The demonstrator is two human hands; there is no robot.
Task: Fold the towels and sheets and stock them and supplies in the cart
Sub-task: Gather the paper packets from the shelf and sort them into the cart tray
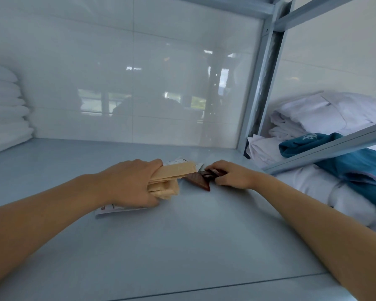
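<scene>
Head view looks down onto a pale blue shelf [182, 246], where both forearms reach in toward its back right corner. The left hand [128, 183] has its fingers curled round a bundle of tan packets [174, 172] — flat, slim sachets held together, their long axis running from the palm out toward the right and a little toward the back edge. Under the left hand a white printed packet [117, 210] lies flat on the shelf, and another white one peeks out behind the tan bundle. The right hand [230, 174] pinches a dark red-brown packet [201, 181], one pointed corner of which aims toward the shelf's front edge; it looks to be touching the shelf, though the blur leaves that unsure.

By my reading the step in hand is the stocking of supplies, not the folding: small sachets are being gathered or squared up near the back right of the shelf. The next move likely calls for aligning the tan bundle with the other packets and setting it down without letting it fan out — a gentle release, ends kept even.

Folded white towels [4, 109] are stacked at the far left edge. Beyond the metal upright [261, 90], loose white linen [326, 114] and a teal cloth [352, 161] sit unfolded.
</scene>
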